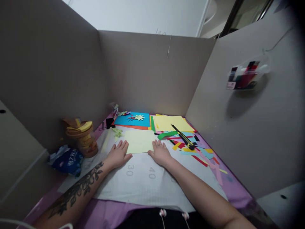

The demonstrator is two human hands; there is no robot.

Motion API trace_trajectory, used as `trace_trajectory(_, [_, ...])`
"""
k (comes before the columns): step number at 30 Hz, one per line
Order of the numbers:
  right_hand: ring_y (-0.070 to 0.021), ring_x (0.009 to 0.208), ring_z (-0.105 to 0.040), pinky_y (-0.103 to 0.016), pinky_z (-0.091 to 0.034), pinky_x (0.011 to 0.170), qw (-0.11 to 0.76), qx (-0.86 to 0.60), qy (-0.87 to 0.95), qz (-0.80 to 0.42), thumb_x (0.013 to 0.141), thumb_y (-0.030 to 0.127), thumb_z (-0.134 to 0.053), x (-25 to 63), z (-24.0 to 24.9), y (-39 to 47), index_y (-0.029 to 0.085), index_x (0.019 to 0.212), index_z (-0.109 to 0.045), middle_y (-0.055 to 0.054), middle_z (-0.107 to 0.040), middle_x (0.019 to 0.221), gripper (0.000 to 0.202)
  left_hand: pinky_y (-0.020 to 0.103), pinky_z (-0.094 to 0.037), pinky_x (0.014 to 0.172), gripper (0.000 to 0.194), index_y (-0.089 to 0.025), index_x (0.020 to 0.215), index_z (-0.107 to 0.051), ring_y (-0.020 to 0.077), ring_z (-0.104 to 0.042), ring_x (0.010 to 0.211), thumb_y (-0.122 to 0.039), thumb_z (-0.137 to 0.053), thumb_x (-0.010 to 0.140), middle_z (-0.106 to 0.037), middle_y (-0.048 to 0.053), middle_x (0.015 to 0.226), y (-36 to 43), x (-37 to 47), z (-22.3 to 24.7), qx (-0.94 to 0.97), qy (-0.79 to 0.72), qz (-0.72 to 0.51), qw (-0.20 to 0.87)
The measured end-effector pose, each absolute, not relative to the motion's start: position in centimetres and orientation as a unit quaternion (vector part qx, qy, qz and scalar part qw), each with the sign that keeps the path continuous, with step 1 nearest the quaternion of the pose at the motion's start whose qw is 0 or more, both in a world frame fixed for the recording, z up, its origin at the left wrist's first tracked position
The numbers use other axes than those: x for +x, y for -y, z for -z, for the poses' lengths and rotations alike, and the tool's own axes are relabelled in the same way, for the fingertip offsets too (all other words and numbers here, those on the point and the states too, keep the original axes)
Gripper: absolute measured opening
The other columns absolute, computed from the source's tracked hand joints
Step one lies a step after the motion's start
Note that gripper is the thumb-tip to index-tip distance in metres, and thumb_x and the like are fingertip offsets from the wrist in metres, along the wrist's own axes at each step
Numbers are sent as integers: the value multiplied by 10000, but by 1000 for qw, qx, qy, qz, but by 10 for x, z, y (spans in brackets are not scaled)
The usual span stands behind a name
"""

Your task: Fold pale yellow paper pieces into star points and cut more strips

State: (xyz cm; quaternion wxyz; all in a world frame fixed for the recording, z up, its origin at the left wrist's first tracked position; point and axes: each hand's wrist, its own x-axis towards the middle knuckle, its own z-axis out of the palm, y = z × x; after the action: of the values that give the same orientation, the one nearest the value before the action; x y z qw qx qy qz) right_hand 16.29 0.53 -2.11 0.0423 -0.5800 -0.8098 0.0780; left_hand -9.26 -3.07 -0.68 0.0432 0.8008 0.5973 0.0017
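Observation:
A pale yellow-green sheet of paper (140,141) lies flat on the white mat (140,181) in front of me. My left hand (119,154) rests flat at its left edge, fingers stretched out. At the sheet's right edge lies my right hand (160,152), palm down with fingers extended. Neither hand grips anything. Just beyond my left fingers sits a folded light green paper piece (117,134). To the right of my right hand, a black and yellow box cutter (183,138) lies on scattered coloured paper strips (202,156).
Behind the sheet are a blue paper (121,119) bearing paper stars (139,117) and a stack of yellow sheets (173,123). A brown lidded cup (87,141) and a blue packet (68,160) stand at left. Grey partitions (152,73) enclose the table; a plastic pouch (245,74) hangs right.

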Motion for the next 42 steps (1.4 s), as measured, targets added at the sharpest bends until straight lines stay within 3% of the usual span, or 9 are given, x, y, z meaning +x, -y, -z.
trace_trajectory(3, [-345,1328,-248,-530,-139,1051,56,-563,824,-29,916,461,-327,153,15,-11,104,1278,-480,-189,-438,1366,531,549,-181,1065,603,-152,1413,-302,319,-122,1393,-458,-338,895,-253,149,1492,40,-83,7,817,-575,-9,31])
trace_trajectory(5, [-307,1218,-397,-476,-228,1014,65,-532,844,-17,932,384,-321,142,8,-19,127,1132,-570,-178,-555,1216,410,513,-207,1072,602,-177,1429,-268,302,-139,1392,-454,-335,898,-227,128,1505,47,-76,6,844,-533,-11,50])
trace_trajectory(8, [-239,1063,-506,-347,-351,893,71,-498,863,-51,922,322,-358,121,-1,-33,153,1031,-590,-135,-596,1093,307,496,-218,1077,630,-183,1446,-223,306,-135,1392,-482,-318,899,-193,109,1517,53,-69,4,862,-502,-7,72])
trace_trajectory(13, [-202,892,-580,-270,-390,731,28,-501,856,-122,885,394,-412,98,-8,-59,158,961,-634,-102,-651,992,334,504,-210,1080,640,-165,1443,-230,320,-131,1390,-495,-314,901,-197,119,1514,53,-69,2,862,-501,-4,74])
trace_trajectory(17, [-189,825,-602,-249,-392,678,-2,-492,858,-144,853,393,-457,95,-13,-69,150,914,-681,-101,-678,963,336,502,-209,1082,641,-172,1445,-226,320,-130,1390,-498,-317,900,-199,120,1513,52,-70,6,865,-496,-12,68])
trace_trajectory(25, [-209,892,-594,-259,-404,711,-8,-489,860,-142,821,288,-454,96,-11,-70,146,954,-694,-121,-653,1063,310,495,-208,1084,638,-171,1443,-227,323,-128,1390,-492,-323,900,-202,116,1514,51,-70,8,865,-496,-18,69])
trace_trajectory(35, [-195,825,-603,-249,-388,639,-11,-487,860,-153,799,253,-461,95,-13,-69,158,909,-695,-93,-682,966,276,492,-205,1084,649,-173,1448,-211,321,-129,1390,-501,-310,896,-203,103,1516,52,-70,7,866,-494,-25,67])
trace_trajectory(42, [-205,865,-602,-271,-413,730,-6,-502,852,-148,817,252,-473,96,-24,-65,143,923,-679,-110,-674,986,256,504,-206,1081,667,-140,1447,-216,330,-124,1388,-513,-286,898,-188,130,1514,50,-71,8,869,-490,-8,66])
